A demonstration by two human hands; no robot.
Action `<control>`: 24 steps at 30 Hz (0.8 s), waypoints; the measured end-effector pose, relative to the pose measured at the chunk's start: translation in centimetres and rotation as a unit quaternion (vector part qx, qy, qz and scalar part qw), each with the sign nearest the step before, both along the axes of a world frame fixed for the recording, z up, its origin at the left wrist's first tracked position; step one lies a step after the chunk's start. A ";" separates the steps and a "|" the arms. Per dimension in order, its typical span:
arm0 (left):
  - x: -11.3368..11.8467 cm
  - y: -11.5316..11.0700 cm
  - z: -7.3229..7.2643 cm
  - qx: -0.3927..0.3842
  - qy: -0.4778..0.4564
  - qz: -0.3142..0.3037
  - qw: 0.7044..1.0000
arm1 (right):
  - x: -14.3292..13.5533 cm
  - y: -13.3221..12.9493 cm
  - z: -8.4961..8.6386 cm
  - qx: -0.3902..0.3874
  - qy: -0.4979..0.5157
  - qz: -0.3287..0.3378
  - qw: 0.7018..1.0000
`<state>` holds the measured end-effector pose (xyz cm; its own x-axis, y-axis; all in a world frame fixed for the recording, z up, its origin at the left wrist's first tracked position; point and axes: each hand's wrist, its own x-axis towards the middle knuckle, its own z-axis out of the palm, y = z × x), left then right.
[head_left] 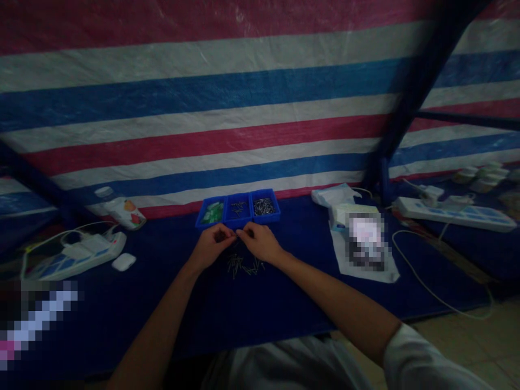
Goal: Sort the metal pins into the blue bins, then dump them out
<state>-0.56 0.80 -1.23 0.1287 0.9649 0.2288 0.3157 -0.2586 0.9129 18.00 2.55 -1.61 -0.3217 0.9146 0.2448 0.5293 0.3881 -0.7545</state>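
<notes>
My left hand (213, 244) and my right hand (259, 242) meet at the fingertips over the blue tabletop (227, 314), each closed in a pinch. What lies between their fingers is too small and dark to make out. Just below them, a loose pile of screws (244, 265) is spread on the table. Directly beyond my hands stands a blue tray (238, 219) with three compartments. Its left one holds green and clear pieces (213, 212), the middle a few dark screws (238, 207), the right many small metal parts (264, 206).
At the left are a bottle (122, 208), a power strip (81, 254) and a small white case (124, 262). White packaging (341, 260) sits at the right, with a cable and another power strip (455, 213) beyond. A striped sheet (227, 130) hangs behind the table.
</notes>
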 end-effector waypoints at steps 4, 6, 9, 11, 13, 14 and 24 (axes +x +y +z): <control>0.0 0.0 -0.1 0.013 0.010 0.004 1.000 | -0.1 -0.1 0.4 -0.015 -0.001 0.018 1.000; 0.1 -0.1 0.0 0.021 0.030 0.008 0.999 | -0.1 -0.2 0.6 -0.020 0.017 0.050 0.998; 0.0 -0.2 0.3 0.042 0.044 0.020 0.998 | -0.1 0.0 0.6 -0.055 0.059 0.065 0.995; -0.4 -0.2 0.5 0.062 0.039 0.042 0.996 | -0.1 0.4 0.5 -0.094 0.082 0.068 0.990; -0.9 -0.1 0.8 0.073 0.036 0.074 0.994 | -0.3 0.9 0.3 -0.125 0.112 0.059 0.984; -1.2 0.0 1.0 0.074 0.038 0.090 0.992 | -0.4 1.1 0.1 -0.136 0.135 0.052 0.980; -1.7 0.0 0.5 0.005 0.254 -0.012 0.967 | -0.3 -0.7 -0.5 0.015 0.021 0.083 0.996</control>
